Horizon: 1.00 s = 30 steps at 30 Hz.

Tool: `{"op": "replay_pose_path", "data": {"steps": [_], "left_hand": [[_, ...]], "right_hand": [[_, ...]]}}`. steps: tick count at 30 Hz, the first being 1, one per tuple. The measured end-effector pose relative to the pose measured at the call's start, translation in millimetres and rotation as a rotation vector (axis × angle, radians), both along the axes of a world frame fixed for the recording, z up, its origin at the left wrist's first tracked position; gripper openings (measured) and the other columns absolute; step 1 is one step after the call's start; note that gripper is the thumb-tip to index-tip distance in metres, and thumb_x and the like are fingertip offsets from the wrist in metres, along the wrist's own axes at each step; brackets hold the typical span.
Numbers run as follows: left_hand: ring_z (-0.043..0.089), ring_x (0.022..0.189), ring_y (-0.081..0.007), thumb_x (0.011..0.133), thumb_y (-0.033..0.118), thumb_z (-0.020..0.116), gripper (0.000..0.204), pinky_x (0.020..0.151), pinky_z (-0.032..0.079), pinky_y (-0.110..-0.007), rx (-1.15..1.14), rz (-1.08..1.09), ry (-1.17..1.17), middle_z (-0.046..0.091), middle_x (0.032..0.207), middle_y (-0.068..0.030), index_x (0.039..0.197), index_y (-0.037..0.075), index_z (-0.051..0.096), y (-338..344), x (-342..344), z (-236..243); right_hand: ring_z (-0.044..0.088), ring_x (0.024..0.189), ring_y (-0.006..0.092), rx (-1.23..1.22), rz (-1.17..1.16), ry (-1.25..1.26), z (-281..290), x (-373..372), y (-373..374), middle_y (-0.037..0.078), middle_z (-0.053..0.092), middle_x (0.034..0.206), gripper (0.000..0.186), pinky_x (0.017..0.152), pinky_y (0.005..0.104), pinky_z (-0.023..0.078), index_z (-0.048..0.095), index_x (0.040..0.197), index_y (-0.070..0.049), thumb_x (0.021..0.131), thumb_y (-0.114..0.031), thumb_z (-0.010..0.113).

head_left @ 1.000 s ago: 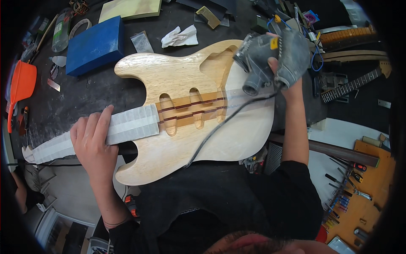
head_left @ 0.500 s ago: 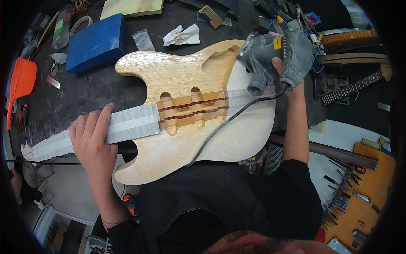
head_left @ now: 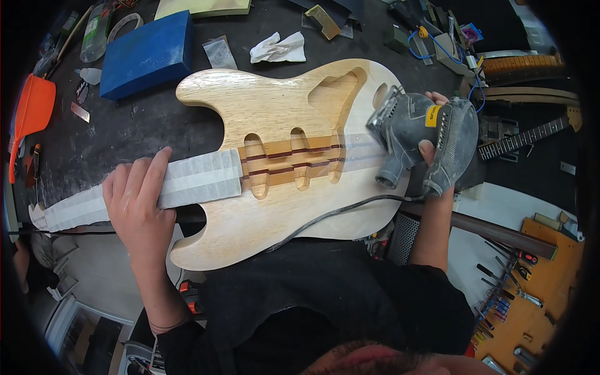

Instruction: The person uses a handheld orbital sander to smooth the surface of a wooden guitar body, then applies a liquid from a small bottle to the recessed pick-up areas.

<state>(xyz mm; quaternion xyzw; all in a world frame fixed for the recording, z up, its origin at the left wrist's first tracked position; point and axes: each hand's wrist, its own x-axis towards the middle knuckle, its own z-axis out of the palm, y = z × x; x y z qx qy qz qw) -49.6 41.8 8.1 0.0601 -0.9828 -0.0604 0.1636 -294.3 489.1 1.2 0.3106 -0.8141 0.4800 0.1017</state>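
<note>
A pale wooden electric guitar body [head_left: 275, 209] lies in the middle, with carved pockets and dark-edged stripes down its centre. Its neck [head_left: 203, 178], covered in whitish tape, runs off to the left. Across that neck rests my left hand [head_left: 140, 200], fingers over the far edge and thumb at the near edge, gripping it. My right hand [head_left: 427, 152] holds a dusty grey power sander [head_left: 409, 128] at the body's right end. The sander is tipped on its side, pad facing left; whether the pad touches the wood I cannot tell. Its black cord [head_left: 331, 212] trails over the body.
Beyond the guitar on the dark bench are a blue block [head_left: 147, 56], a crumpled white tissue [head_left: 278, 48] and a clear bottle [head_left: 95, 34]. An orange scoop [head_left: 32, 109] is at far left. Guitar necks [head_left: 528, 134] lie at right, above a wooden tool board [head_left: 544, 287].
My right hand has brought the sander right and nearer to me, turning it and uncovering an oval pocket in the body. The cord has dropped lower. My left hand keeps its hold.
</note>
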Motion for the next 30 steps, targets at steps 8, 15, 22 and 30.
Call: {"op": "replay_pose_path", "data": {"steps": [8, 15, 22, 30], "left_hand": [[0.068, 0.109, -0.0337, 0.067, -0.015, 0.069, 0.076, 0.108, 0.05, -0.047, 0.02, 0.006, -0.045, 0.075, 0.113, -0.0092, 0.138, 0.009, 0.079, -0.7, 1.0, 0.5], [0.068, 0.104, -0.0311, 0.063, -0.014, 0.072, 0.075, 0.105, 0.05, -0.046, -0.001, 0.0, -0.001, 0.075, 0.109, -0.0059, 0.134, 0.009, 0.081, -0.2, 0.3, -1.3], [0.068, 0.107, -0.0336, 0.066, -0.014, 0.07, 0.076, 0.107, 0.05, -0.047, 0.015, 0.014, -0.039, 0.075, 0.112, -0.0093, 0.138, 0.009, 0.079, -0.1, -0.1, -0.5], [0.068, 0.103, -0.0306, 0.065, -0.013, 0.073, 0.073, 0.103, 0.05, -0.046, -0.006, 0.006, 0.006, 0.075, 0.108, -0.0053, 0.134, 0.01, 0.081, -0.5, -1.2, -0.4]], "right_hand": [[0.068, 0.137, 0.0239, 0.24, -0.247, 0.09, 5.4, -7.9, -20.4, 0.012, 0.075, 0.152, 0.069, 0.121, 0.0419, 0.052, 0.069, 0.154, -0.003, 0.098, -0.031, 0.097], [0.073, 0.129, 0.0212, 0.171, -0.313, 0.006, 13.9, -24.3, -36.9, 0.014, 0.078, 0.148, 0.058, 0.116, 0.0387, 0.055, 0.073, 0.146, 0.001, 0.097, -0.017, 0.097], [0.073, 0.127, 0.0241, 0.139, -0.335, 0.026, 5.8, -25.2, -45.3, 0.014, 0.079, 0.139, 0.049, 0.115, 0.0387, 0.055, 0.074, 0.141, 0.003, 0.099, -0.015, 0.094], [0.077, 0.118, 0.0223, 0.141, -0.372, 0.086, 6.3, -17.8, -46.3, 0.011, 0.083, 0.129, 0.041, 0.11, 0.0386, 0.058, 0.079, 0.133, 0.003, 0.095, -0.006, 0.092]]}}
